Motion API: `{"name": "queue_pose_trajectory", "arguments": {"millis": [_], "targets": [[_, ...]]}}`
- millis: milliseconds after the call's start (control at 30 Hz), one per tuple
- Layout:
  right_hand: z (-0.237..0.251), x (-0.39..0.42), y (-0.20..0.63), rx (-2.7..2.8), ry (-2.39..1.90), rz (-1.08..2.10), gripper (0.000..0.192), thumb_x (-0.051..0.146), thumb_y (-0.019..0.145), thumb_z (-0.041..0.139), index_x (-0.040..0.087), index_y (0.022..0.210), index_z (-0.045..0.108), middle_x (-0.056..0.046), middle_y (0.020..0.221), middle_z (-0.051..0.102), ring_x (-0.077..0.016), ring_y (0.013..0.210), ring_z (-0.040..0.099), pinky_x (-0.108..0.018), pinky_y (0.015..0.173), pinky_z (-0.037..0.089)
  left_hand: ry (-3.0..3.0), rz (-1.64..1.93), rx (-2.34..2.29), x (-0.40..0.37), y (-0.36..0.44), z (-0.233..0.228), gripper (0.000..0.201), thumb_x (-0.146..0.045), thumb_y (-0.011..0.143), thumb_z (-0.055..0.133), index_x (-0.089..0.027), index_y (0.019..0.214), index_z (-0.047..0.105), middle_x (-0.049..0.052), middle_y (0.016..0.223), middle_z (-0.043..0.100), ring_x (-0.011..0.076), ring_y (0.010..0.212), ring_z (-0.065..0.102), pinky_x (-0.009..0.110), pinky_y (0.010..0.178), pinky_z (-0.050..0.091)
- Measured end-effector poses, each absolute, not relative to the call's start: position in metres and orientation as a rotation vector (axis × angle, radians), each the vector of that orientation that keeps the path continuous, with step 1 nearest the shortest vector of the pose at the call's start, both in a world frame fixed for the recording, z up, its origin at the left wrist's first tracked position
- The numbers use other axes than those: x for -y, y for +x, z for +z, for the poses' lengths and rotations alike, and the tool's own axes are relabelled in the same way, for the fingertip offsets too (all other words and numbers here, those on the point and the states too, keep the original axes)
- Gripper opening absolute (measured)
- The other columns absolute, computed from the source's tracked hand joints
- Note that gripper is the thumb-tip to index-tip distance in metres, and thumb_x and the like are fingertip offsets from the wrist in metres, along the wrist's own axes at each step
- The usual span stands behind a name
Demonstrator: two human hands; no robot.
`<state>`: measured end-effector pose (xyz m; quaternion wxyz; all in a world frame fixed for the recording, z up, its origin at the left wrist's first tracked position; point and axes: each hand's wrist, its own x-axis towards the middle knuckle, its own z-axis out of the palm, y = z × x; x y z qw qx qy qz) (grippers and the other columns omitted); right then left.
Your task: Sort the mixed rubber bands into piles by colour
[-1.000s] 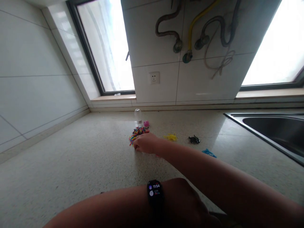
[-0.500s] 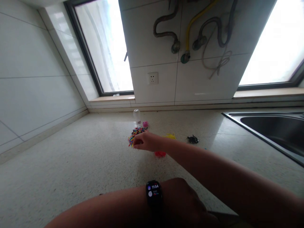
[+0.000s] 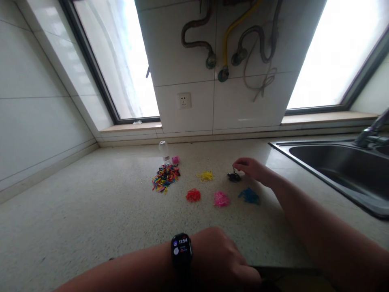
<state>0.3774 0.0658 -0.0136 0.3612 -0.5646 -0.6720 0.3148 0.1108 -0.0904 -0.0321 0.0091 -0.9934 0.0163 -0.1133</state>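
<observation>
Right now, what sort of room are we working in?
Most likely a home kitchen: a steel sink with a tap set into a speckled stone countertop, tiled walls, and hoses hanging on the wall.

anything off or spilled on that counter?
Nothing damaged. Small coloured bands lie loose in a mixed heap on the counter beside a small clear bottle standing upright; separate yellow, red, pink, blue and black piles look deliberate.

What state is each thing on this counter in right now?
Right hand: fingers pinched at the black pile.
Left hand: resting at the counter edge, palm down.
Mixed bands: one loose heap.
Small bottle: upright.
Red pile: separate, untouched.
Sink: looks dry.
</observation>
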Motion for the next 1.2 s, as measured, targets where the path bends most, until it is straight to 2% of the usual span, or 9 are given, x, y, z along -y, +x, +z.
{"name": "queue_pose_trajectory", "arguments": {"millis": [167, 500, 667, 800, 1033, 1200], "targets": [[-0.017, -0.063, 0.399, 1.645, -1.476, 0.829, 0.036, 0.051, 0.079, 0.062, 0.017, 0.091, 0.067, -0.002, 0.076, 0.060, -0.0091, 0.054, 0.040, -0.025, 0.049, 0.032, -3.129, -0.385, -0.055, 0.089, 0.111, -0.037, 0.015, -0.037, 0.090, 0.056, -0.022, 0.087, 0.058, -0.007, 0.065, 0.063, 0.0102, 0.057, 0.056, 0.028, 0.041, 0.026], [-0.033, -0.071, 0.395, 1.873, -1.639, 0.790, 0.042, 0.054, 0.079, 0.065, 0.016, 0.093, 0.075, -0.002, 0.068, 0.064, -0.0103, 0.053, 0.043, -0.026, 0.051, 0.032, -3.141, -0.403, -0.022, 0.091, 0.111, -0.040, 0.013, -0.035, 0.090, 0.055, -0.023, 0.088, 0.057, -0.006, 0.068, 0.065, 0.0104, 0.058, 0.058, 0.028, 0.044, 0.028], [-0.035, -0.073, 0.398, 1.899, -1.620, 0.761, 0.044, 0.057, 0.078, 0.065, 0.016, 0.089, 0.076, -0.003, 0.066, 0.064, -0.0105, 0.051, 0.043, -0.026, 0.050, 0.032, -3.149, -0.349, -0.012, 0.090, 0.111, -0.040, 0.012, -0.035, 0.089, 0.056, -0.023, 0.089, 0.058, -0.006, 0.069, 0.067, 0.0109, 0.061, 0.059, 0.028, 0.045, 0.030], [-0.039, -0.077, 0.401, 1.811, -1.697, 0.770, 0.045, 0.059, 0.080, 0.062, 0.016, 0.085, 0.074, -0.001, 0.059, 0.059, -0.0096, 0.046, 0.040, -0.026, 0.046, 0.029, -3.162, -0.399, -0.003, 0.090, 0.111, -0.041, 0.012, -0.034, 0.088, 0.055, -0.023, 0.092, 0.058, -0.006, 0.069, 0.066, 0.0113, 0.061, 0.059, 0.028, 0.046, 0.031], [-0.044, -0.082, 0.408, 1.766, -1.651, 0.876, 0.040, 0.052, 0.083, 0.060, 0.017, 0.099, 0.073, -0.004, 0.074, 0.064, -0.0093, 0.050, 0.043, -0.024, 0.044, 0.030, -3.140, -0.400, -0.029, 0.091, 0.109, -0.038, 0.014, -0.035, 0.091, 0.054, -0.023, 0.091, 0.060, -0.005, 0.067, 0.065, 0.0109, 0.060, 0.056, 0.027, 0.046, 0.030], [-0.039, -0.077, 0.408, 1.749, -1.626, 0.910, 0.043, 0.054, 0.083, 0.061, 0.017, 0.101, 0.073, -0.004, 0.075, 0.063, -0.0083, 0.051, 0.043, -0.022, 0.045, 0.032, -3.196, -0.455, 0.021, 0.084, 0.105, -0.039, 0.010, -0.031, 0.087, 0.056, -0.024, 0.093, 0.060, -0.005, 0.070, 0.066, 0.0109, 0.062, 0.057, 0.027, 0.049, 0.033]]}}
